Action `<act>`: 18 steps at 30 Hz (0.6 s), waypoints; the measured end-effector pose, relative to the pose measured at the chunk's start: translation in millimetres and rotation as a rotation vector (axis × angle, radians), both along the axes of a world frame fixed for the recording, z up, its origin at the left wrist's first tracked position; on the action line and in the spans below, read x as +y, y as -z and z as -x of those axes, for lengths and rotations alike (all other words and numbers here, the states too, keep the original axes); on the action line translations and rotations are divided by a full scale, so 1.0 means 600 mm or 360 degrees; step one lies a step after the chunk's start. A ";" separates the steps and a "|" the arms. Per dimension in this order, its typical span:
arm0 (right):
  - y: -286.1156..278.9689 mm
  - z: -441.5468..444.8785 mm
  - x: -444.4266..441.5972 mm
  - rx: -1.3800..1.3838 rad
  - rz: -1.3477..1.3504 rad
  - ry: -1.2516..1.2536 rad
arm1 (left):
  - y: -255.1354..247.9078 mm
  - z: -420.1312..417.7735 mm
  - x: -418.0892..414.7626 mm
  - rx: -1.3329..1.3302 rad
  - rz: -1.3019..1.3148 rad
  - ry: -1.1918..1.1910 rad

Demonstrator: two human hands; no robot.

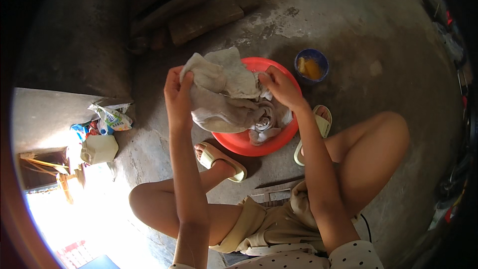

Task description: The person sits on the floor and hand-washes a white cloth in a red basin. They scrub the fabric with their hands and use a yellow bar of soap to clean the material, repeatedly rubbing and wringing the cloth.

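Observation:
A pale grey-white cloth point(220, 74) hangs stretched between my two hands above a red plastic basin point(239, 144). My left hand point(177, 91) grips the cloth's left edge, thumb on top. Over the basin's right half, my right hand point(282, 87) pinches the bunched right end of the fabric. Beneath, more crumpled greyish cloth point(265, 119) lies twisted in the basin; where one piece ends and another begins, I cannot tell. Part of the fabric spreads past the basin's left rim. The basin's bottom is mostly hidden by cloth.
A blue bowl point(312, 65) holding yellow-orange pieces stands right of the basin. My slippered feet point(220, 162) flank the basin's near side. At left are a white plastic jug point(100, 149) and a printed plastic bag point(114, 116). A wooden board point(205, 20) lies beyond.

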State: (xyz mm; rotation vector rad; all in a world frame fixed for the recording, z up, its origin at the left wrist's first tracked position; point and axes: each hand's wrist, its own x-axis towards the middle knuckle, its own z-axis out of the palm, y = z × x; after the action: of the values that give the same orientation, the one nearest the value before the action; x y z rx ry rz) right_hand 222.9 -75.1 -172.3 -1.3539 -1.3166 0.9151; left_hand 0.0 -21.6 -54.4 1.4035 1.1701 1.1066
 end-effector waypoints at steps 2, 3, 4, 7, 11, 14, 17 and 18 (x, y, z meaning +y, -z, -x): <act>-0.049 -0.004 0.000 0.0176 0.0060 -0.0021 | 0.053 0.013 0.006 0.0043 0.0008 -0.0032; -0.066 -0.005 -0.003 0.0182 0.0066 -0.0030 | 0.076 0.011 0.007 0.0016 0.0061 -0.0077; -0.084 -0.002 -0.004 0.0196 0.0071 -0.0049 | 0.095 0.011 0.005 -0.0002 0.0113 -0.0132; -0.120 0.019 0.005 -0.0016 -0.0070 -0.0209 | 0.184 0.044 0.014 0.0148 0.0217 -0.0305; -0.059 0.026 0.048 -0.0346 -0.0086 -0.0459 | 0.252 0.035 0.004 0.0405 0.0339 -0.0385; -0.033 0.074 0.058 0.0139 0.0194 -0.0531 | 0.317 0.059 -0.003 0.0592 0.0511 -0.0346; 0.052 0.093 0.062 0.0323 0.0063 -0.0204 | 0.335 0.043 -0.023 0.0764 0.0476 -0.0229; 0.082 0.086 0.070 0.0072 -0.0186 -0.0127 | 0.372 0.062 -0.023 0.0935 0.0359 -0.0284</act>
State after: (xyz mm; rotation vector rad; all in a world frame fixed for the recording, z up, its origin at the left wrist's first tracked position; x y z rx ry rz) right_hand 171.2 -32.9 -221.3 -1.1917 -1.3763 0.9029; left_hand -37.4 -35.4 -277.3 1.5106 1.8053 0.6573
